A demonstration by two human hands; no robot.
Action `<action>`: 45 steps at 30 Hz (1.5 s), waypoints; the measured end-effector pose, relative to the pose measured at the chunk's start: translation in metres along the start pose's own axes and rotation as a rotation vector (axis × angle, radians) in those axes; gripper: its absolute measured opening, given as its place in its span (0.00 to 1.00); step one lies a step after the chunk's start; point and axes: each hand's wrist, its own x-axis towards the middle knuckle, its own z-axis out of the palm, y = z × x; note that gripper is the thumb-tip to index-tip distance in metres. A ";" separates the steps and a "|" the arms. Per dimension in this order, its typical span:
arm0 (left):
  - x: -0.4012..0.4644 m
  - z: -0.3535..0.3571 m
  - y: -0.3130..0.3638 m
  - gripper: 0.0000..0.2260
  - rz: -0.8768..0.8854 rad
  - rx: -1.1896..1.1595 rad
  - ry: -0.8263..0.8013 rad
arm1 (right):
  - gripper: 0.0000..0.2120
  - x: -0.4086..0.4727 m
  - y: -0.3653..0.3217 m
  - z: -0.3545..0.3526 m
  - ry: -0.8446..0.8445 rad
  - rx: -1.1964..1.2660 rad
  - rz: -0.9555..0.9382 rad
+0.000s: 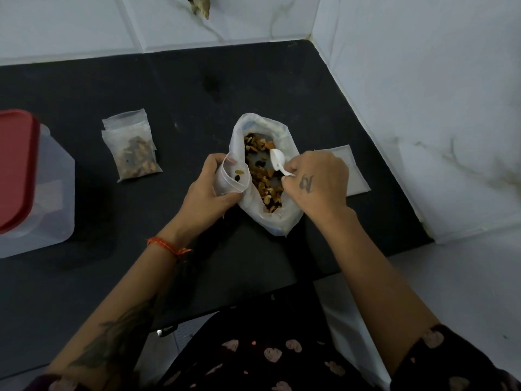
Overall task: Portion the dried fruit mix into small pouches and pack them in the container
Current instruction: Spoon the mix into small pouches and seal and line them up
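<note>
A large translucent white bag (266, 176) lies open on the black counter (197, 88), its mouth spread wide so the dried fruit mix (263, 170) shows inside: pale orange and tan chunks with a few dark, raisin-like pieces scattered among them. The bag's plastic is crinkled and folded back at the rim.

The left hand (210, 187) grips a small clear pouch (232, 179) at the left edge of the big bag, fingers curled round it and holding its mouth open (a couple of pieces, one yellowish and one dark, already sit inside it). The right hand (315, 182) pinches the handle of a white plastic spoon (277, 162), whose bowl hangs over the mix in the big bag. A small dark tattoo marks the back of this hand; its characters cannot be read. An orange thread bracelet (166, 245) circles the left wrist.

To the left, apart from the bag, filled pouches (131, 145) lie stacked on the counter, the top one showing brown mix through the plastic. Further left stands a clear plastic container (53, 193) with a red lid (15, 167) resting tilted on it. Just beyond the right hand lie flat empty pouches (355, 170). No brand or label can be read anywhere.
</note>
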 end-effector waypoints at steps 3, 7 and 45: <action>0.000 0.001 -0.001 0.23 -0.004 0.005 0.015 | 0.14 -0.003 0.002 -0.001 -0.009 -0.020 0.008; 0.000 0.002 0.002 0.23 -0.004 0.041 0.009 | 0.12 -0.004 -0.003 0.005 -0.034 0.054 0.016; 0.002 0.004 0.008 0.24 -0.029 0.096 -0.011 | 0.07 0.014 0.001 -0.008 -0.422 0.982 0.416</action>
